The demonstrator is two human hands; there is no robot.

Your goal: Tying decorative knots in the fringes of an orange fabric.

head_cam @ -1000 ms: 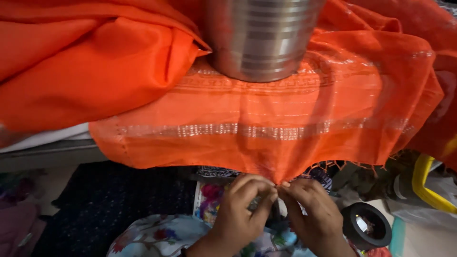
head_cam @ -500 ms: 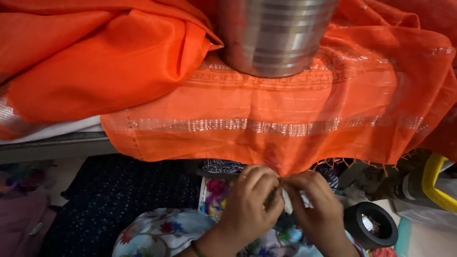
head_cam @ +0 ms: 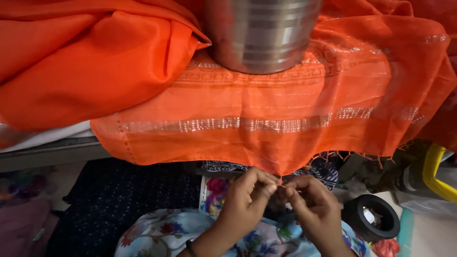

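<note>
An orange cloth [head_cam: 266,138] with a silver woven band hangs over a table edge, its lower hem fringed with short threads. My left hand [head_cam: 245,202] and my right hand [head_cam: 314,209] meet just under the hem's lowest point. Both pinch the fringe threads [head_cam: 281,183] between thumb and fingertips, fingers touching. A ribbed steel pot [head_cam: 262,35] stands on the cloth above, pinning it down.
More orange cloth [head_cam: 81,71] is bunched at the left on the table. A black round container [head_cam: 373,216] and a yellow object [head_cam: 435,171] sit at the lower right. Floral fabric [head_cam: 157,233] covers my lap, with dark dotted cloth [head_cam: 124,195] behind it.
The view has drifted slightly, with the cloth and pot shifting rightward in frame. My hands stay together at the hem, fingers working the threads.
</note>
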